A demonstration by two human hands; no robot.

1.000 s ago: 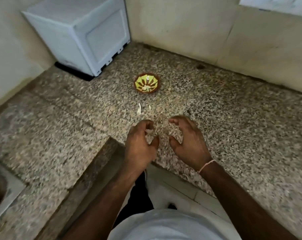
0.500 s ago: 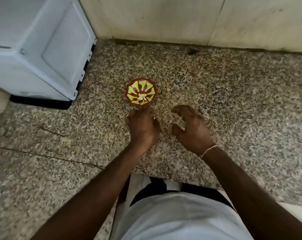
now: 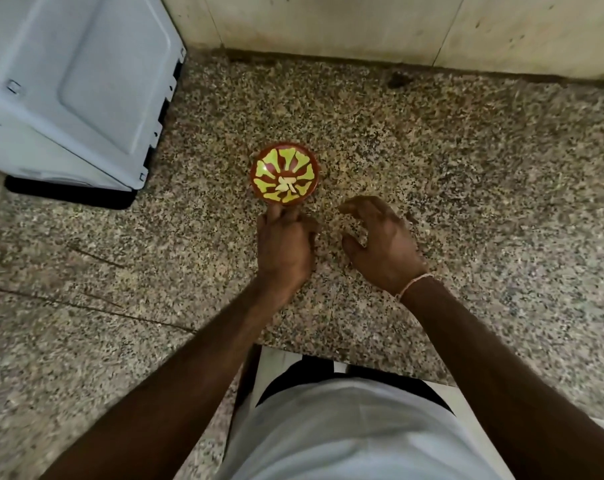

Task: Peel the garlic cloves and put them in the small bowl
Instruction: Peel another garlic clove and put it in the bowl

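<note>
The small red bowl point(image 3: 263, 160) with a yellow-green pattern stands on the granite counter point(image 3: 449, 161). A few pale peeled garlic cloves point(image 3: 286, 188) lie in its bottom. My left hand point(image 3: 283, 244) reaches forward with its fingers bunched together, and the fingertips touch or nearly touch the bowl's near rim. Whatever is under those fingers is hidden. My right hand point(image 3: 383, 244) hovers over the counter to the right of the bowl, its fingers loosely curled and holding nothing.
A white box-shaped appliance point(image 3: 79, 81) stands at the back left, close to the bowl. A tiled wall point(image 3: 362, 26) runs along the back. The counter's front edge point(image 3: 328, 355) is just below my wrists.
The view has tilted down and moved closer to the bowl. My left hand has moved forward from near the counter's edge up to the bowl's rim. The right hand followed and stays curled.
</note>
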